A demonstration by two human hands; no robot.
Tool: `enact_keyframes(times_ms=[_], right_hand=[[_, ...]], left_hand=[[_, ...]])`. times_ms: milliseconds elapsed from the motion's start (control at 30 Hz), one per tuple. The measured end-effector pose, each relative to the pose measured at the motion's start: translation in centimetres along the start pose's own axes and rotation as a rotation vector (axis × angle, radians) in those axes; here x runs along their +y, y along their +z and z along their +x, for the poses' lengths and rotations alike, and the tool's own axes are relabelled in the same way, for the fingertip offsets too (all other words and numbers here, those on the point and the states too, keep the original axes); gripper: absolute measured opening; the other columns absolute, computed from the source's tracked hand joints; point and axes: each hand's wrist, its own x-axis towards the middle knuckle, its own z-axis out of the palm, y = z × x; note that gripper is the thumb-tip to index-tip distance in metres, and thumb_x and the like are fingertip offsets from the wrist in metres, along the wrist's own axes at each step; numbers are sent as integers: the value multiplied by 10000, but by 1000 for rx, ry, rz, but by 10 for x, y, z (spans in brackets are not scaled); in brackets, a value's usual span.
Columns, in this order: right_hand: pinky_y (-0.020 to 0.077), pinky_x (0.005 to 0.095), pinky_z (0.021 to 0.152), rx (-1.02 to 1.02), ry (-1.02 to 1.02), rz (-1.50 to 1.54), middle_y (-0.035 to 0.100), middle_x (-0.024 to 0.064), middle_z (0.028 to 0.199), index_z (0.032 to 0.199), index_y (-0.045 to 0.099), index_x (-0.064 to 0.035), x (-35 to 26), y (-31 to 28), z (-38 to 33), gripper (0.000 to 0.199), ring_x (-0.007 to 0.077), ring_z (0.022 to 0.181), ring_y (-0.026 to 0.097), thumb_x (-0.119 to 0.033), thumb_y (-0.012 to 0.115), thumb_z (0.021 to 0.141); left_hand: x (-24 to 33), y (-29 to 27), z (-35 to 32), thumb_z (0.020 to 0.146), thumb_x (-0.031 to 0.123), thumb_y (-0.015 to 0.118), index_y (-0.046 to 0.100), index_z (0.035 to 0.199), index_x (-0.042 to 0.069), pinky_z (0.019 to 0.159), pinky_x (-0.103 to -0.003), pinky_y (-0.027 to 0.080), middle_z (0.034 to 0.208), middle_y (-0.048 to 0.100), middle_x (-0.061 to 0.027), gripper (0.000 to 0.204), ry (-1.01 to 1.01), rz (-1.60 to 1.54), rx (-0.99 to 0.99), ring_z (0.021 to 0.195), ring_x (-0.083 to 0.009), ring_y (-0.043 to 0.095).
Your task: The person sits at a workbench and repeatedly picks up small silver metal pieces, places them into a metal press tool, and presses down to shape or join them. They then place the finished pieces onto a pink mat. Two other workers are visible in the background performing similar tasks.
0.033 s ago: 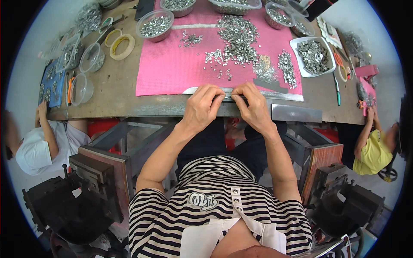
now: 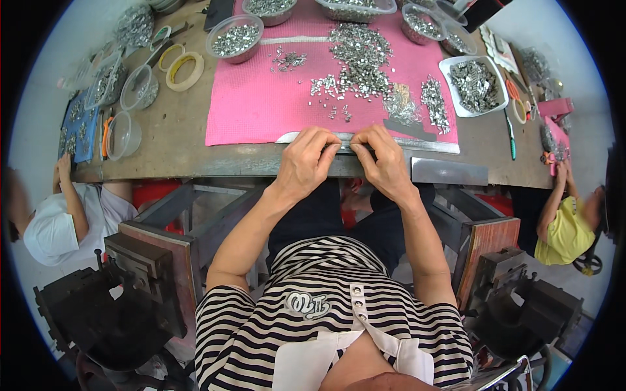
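My left hand (image 2: 308,158) and my right hand (image 2: 381,158) meet at the front edge of the pink mat (image 2: 261,107). The thumb and fingers of each are pinched together, with fingertips almost touching. Whatever small piece they hold between them is too small and covered to name. Under the fingers runs a silvery strip (image 2: 424,144) along the mat's edge. Just beyond my hands lie a heap of small shiny metal pieces (image 2: 362,62), a bunch of thin wire-like pins (image 2: 403,109) and a narrower pile of metal pieces (image 2: 435,104).
A white tub of metal parts (image 2: 475,85) stands on the right, near a green-handled tool (image 2: 510,133). A flat metal plate (image 2: 450,171) lies at the table's front edge. To the left are tape rolls (image 2: 185,71) and clear tubs (image 2: 124,135). Co-workers sit at both sides.
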Motion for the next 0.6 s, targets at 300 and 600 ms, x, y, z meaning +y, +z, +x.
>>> enact_keyframes(times_ms=[300,600], right_hand=[[478,419,789,-20,-63,-100,619,118,931,951,640,6,2,5,-1,112,313,865,597,7,711,865],[474,410,804,13,-263,-387,650,100,985,980,672,-19,-11,5,-5,156,297,892,620,-23,728,835]], left_hand=[[1,4,-1,844,-32,743,670,976,-18,748,-396,550,958,687,-134,151,69,59,41,864,-314,677],[-4,0,-10,839,9,756,711,1007,13,878,-442,523,1011,700,-124,174,218,147,91,963,-314,671]])
